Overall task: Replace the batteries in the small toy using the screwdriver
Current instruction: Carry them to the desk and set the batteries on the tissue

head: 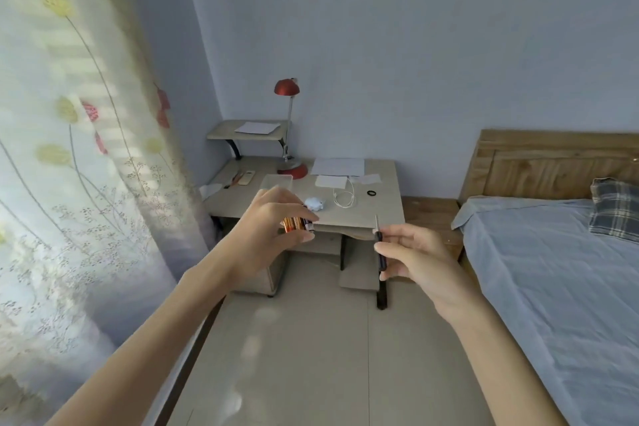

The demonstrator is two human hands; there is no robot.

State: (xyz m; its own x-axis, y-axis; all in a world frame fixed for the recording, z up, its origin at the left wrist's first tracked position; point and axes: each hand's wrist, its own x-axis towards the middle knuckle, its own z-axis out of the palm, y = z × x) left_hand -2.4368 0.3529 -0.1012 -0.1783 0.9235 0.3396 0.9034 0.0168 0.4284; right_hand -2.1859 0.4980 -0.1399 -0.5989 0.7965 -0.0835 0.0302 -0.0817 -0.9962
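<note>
Hands holding parts before desk [380,207]

Left hand [269,221] is gripping copper-and-black batteries [295,223] just before the desk's front edge. Right hand [415,258] is pinching the screwdriver [378,237] upright beside that edge. Pale toy [314,203] is lying on the desk.

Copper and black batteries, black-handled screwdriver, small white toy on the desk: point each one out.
Copper and black batteries [294,223]: head view, on the copper casing.
Black-handled screwdriver [378,238]: head view, top of the handle.
Small white toy [314,203]: head view, middle of its body.
</note>
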